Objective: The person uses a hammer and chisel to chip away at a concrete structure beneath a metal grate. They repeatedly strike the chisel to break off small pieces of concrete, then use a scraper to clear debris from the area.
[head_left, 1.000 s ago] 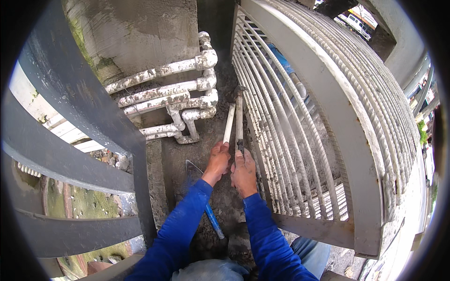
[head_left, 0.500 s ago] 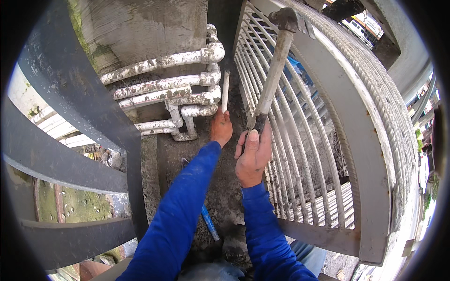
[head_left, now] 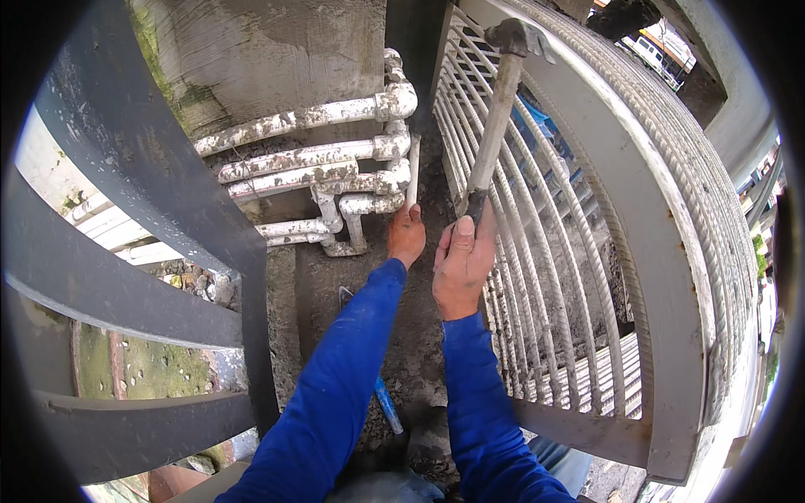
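Observation:
My right hand [head_left: 465, 264] is closed round the dark grip of a claw hammer [head_left: 496, 121]. The hammer's head points up, beside the white bars on the right. My left hand [head_left: 407, 236] is closed round the lower end of a pale, slim rod [head_left: 413, 172], which stands nearly upright near the pipe elbows. Whether the rod is a chisel or a piece of pipe I cannot tell. Mud-spattered white pipes [head_left: 293, 151] with elbow joints run along the wall just left of that hand. The rod's lower end is hidden by my fingers.
A dark metal frame [head_left: 138, 159] stands on the left. On the right leans a white barred grille [head_left: 553, 277] with a broad pale frame. A blue-handled tool [head_left: 388, 407] lies on the dirt below my left forearm. A concrete wall [head_left: 277, 59] rises behind the pipes.
The view has shifted, so the pipes and frame sit slightly farther right and lower. Both hands keep their holds on the rod and the hammer.

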Demonstrator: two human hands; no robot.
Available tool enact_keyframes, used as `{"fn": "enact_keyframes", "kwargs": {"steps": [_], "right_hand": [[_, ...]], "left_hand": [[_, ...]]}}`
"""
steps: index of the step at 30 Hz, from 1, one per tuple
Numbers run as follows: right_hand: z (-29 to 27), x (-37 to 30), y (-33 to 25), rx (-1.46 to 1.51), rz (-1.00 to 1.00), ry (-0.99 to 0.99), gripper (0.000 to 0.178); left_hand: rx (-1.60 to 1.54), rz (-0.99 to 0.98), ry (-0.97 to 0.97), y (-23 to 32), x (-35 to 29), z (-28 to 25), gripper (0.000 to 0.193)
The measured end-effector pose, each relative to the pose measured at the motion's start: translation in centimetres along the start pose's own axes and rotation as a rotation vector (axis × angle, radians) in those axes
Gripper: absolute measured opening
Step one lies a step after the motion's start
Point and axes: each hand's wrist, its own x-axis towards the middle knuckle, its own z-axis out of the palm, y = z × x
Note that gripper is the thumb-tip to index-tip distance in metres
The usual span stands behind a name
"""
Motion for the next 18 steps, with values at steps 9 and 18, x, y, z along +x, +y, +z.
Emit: {"fn": "enact_keyframes", "kwargs": {"steps": [9,18], "right_hand": [[0.3,2.5,2.9,-0.282,0.299,-0.256,0.058],[1.8,0.9,3.9,-0.178,-0.019,-0.12,0.058]], "left_hand": [[-0.147,-0.036,-0.119,0.9,0.5,-0.2,0.038],[0.048,-0.011,0.03,-0.7,1.5,-0.5,0.045]]}}
